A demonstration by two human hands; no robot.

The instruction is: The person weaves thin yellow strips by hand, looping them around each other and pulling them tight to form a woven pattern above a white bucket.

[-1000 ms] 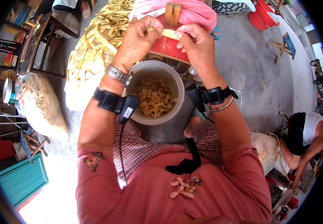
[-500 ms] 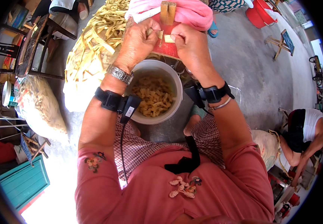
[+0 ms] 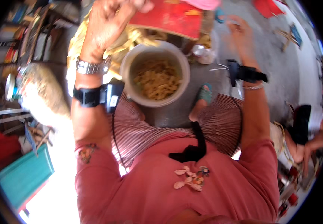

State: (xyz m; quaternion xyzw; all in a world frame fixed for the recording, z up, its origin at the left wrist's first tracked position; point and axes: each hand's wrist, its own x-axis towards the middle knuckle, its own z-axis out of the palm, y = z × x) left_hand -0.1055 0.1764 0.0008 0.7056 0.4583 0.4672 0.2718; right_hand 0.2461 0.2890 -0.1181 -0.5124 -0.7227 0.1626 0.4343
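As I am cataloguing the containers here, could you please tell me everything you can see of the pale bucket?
The pale bucket is round, whitish-grey and open-topped, with a smooth rim; it looks like plastic. It stands upright on the grey floor, nearer the wearer than the red board. Chopped yellow-brown pieces lie inside, below the rim. Neither the left hand nor the right hand touches it; whether the yellow strips at its far-left edge do is unclear.

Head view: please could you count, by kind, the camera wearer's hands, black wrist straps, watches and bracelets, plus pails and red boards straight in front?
Hands: 2
Black straps: 2
Watch: 1
Bracelet: 1
White pail: 1
Red board: 1
Total: 8
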